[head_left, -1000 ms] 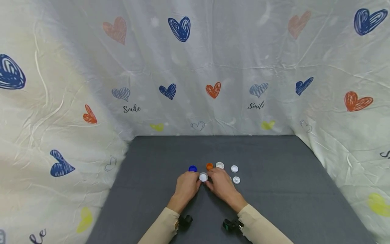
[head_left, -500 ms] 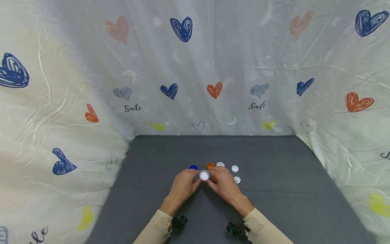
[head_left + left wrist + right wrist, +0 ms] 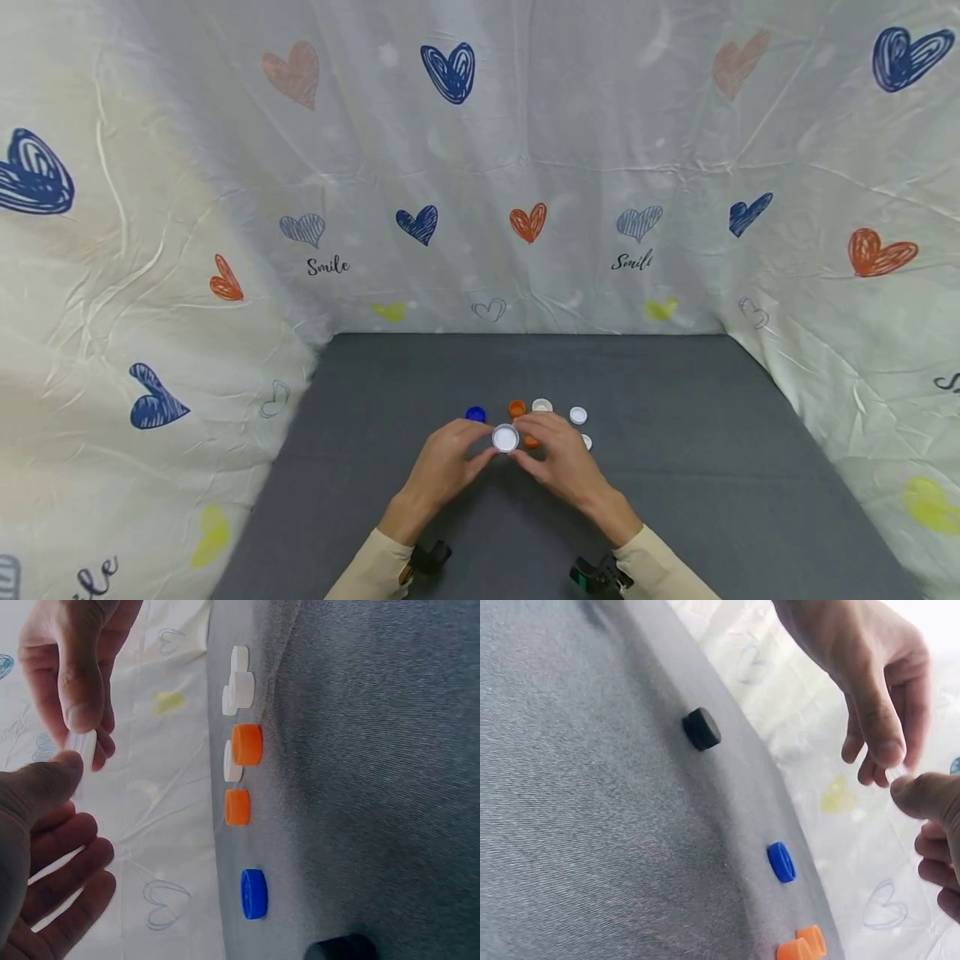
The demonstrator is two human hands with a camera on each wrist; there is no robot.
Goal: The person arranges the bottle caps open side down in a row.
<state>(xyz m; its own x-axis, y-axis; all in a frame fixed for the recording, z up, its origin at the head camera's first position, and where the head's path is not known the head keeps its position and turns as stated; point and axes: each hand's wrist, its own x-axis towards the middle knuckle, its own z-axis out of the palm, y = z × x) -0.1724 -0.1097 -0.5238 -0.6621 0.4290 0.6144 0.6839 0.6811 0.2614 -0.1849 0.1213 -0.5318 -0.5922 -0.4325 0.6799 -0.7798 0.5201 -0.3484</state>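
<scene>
A round white cap with a translucent rim (image 3: 506, 438) is held above the table between both hands. My left hand (image 3: 442, 467) pinches its left side with thumb and fingertips, and my right hand (image 3: 566, 458) pinches the right side. In the left wrist view the cap (image 3: 84, 746) is seen edge-on, partly covered by the fingers. Beyond the hands lie a blue cap (image 3: 476, 413), an orange cap (image 3: 517, 408) and a white cap (image 3: 542, 406). Another orange cap (image 3: 532, 442) shows partly behind my right fingers.
Two more white caps, one farther back (image 3: 577, 415) and one partly hidden (image 3: 587, 442), lie right of my right hand. A black cap (image 3: 702, 729) sits on the grey cloth-covered table (image 3: 675, 400). A heart-patterned curtain (image 3: 360, 167) borders the back and sides.
The held cap appears larger, lifted up off the table toward the head camera. Both wrists have spread apart and drawn back, uncovering the nearer orange cap.
</scene>
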